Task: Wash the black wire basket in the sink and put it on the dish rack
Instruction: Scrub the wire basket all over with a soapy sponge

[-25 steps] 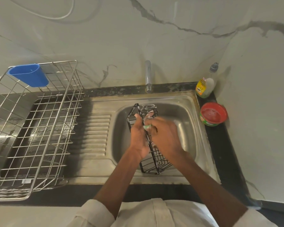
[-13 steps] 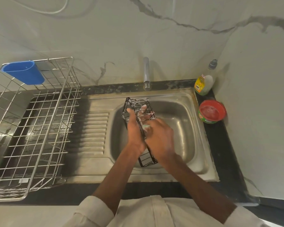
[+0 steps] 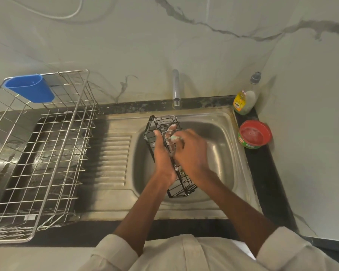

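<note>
**Soapy basket mid-scrub over sink: slip is the main risk**

Risks, biggest first:
- Dropping the black wire basket. Held tilted on end over the sink bowl, suds visible on wires and fingers. Wet soapy wire plus one-handed support likely means a slide out of the grip and a clang into the bowl.
- Carrying to the dish rack unrinsed. Tap shows no running water; foam on the wires. Rinse looks not yet done, so racking now would leave soap on it.
- Snagging fingers or sponge in the mesh. Narrow wire gaps, fingers threaded among them; a hard stroke could catch.
- Knocking the red tub or detergent bottle on the right ledge. Near the sink rim, but apart from the right elbow; low risk.

Fingers:
- Left hand: wrapped round the basket's left side, thumb up against the wires, fingers curled through to the far side. Firm hold, carrying the weight.
- Right hand: fingers curled tight on a small green sponge, pressed against the basket's upper wires. Only a sliver of sponge visible between the fingertips.

Basket position: in the sink area, above the bowl, upper end near the tap, lower end toward the front rim. Well apart from the rack at left.
</note>
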### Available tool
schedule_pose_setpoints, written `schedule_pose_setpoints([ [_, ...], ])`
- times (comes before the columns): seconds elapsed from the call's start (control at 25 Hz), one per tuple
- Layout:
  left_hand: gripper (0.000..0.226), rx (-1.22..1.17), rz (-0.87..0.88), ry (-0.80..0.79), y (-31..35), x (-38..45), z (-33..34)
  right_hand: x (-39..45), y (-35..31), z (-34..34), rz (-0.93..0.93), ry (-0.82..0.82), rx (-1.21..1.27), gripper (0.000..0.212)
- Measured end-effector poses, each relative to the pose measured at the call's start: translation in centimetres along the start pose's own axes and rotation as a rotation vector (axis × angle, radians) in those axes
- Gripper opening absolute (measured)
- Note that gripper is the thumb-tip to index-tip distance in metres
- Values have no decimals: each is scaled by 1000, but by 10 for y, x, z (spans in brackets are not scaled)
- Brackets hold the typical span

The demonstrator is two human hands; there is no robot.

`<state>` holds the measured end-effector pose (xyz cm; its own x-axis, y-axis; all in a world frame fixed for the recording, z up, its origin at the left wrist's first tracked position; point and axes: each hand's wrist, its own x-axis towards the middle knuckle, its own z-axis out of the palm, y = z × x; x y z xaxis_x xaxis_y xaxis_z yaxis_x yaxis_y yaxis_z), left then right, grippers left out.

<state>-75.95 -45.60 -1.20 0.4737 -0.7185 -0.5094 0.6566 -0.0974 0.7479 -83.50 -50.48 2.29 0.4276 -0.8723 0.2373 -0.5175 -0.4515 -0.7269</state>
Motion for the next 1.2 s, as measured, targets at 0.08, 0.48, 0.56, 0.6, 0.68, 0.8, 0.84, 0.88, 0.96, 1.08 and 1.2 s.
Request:
schedule_pose_setpoints([
  [0.08, 75, -46, -12, -45, 3, 0, -1, -10, -2, -1, -154, -79, -23, 16],
  [0.48, 80, -115, 20, -2, 3, 1, 3, -53, 31, -14, -17, 58, -107, 25],
  [0.56, 80, -191, 13, -12, 3, 0, 6, -59, 34, -14, -33, 82, -151, 26],
  [0.6, 78, -209, 10, -13, 5, -1, 8, -61, 33, -16, -19, 89, -123, 27],
  [0.68, 70, -241, 24, 34, 6, 1, 3, -68, 30, -20, -88, 42, -46, 28],
  [0.8, 66, -311, -1, -4, 3, 1, -3, -58, 15, -18, -218, -77, 34, 23],
  [0.84, 70, -283, -12, -13, 1, 0, -3, -43, 8, -13, -169, -74, 66, 20],
  [0.88, 67, -259, -16, -8, -1, -1, -3, -29, 0, -7, -135, -66, 78, 19],
  [0.96, 56, -251, -14, -16, 2, -4, -3, -13, -3, -1, -167, -55, 63, 20],
  [1.08, 56, -287, -20, -47, 15, 0, -7, -44, 19, -14, -377, -153, 31, 30],
  [1.2, 61, -215, -31, -3, 14, 4, -12, -84, 42, -35, -443, -220, -47, 37],
])
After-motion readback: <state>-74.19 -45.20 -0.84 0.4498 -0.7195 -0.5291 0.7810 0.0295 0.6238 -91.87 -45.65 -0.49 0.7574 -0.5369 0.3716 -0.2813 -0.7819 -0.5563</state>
